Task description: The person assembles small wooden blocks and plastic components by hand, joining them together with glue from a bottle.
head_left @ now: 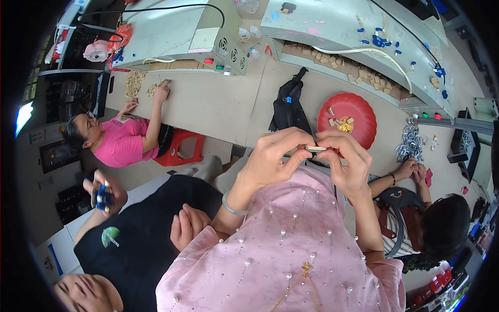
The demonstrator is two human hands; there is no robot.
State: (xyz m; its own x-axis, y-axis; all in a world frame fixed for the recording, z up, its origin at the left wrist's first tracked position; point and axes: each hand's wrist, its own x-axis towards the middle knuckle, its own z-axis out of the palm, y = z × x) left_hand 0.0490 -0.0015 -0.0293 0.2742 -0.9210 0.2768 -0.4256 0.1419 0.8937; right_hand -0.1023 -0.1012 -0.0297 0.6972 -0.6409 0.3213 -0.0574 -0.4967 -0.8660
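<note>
Centre frame: left hand [274, 156] and right hand [345, 158] are raised together, fingertips pinching a small flat pale wooden piece [315, 148] between them. A grey bracelet [232, 206] sits on the left wrist. Directly behind the hands, right of centre, a red plate [358, 112] holds a few small wooden blocks [332, 117] and a yellow item. A black bag [288, 109] lies just left of the plate. At left, a person in a pink shirt [122, 143] reaches toward wooden pieces on the worktable [218, 101].
</note>
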